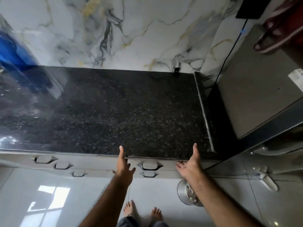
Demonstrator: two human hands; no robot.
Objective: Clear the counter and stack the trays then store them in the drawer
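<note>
The dark speckled granite counter [124, 108] fills the middle of the head view, and I see no trays on it. My left hand [123, 166] reaches to its front edge, fingers apart, holding nothing. My right hand [191, 164] is at the same edge further right, palm turned inward, fingers apart and empty. Below the edge run closed drawers, with a recessed drawer handle [150, 166] between my hands and another drawer handle [149, 174] just under it.
More handles [44, 159] line the drawer fronts at the left. A blurred blue object [14, 51] stands at the counter's far left. A grey refrigerator [257, 89] flanks the right end. A steel container [188, 194] sits on the tiled floor beside my bare feet [142, 212].
</note>
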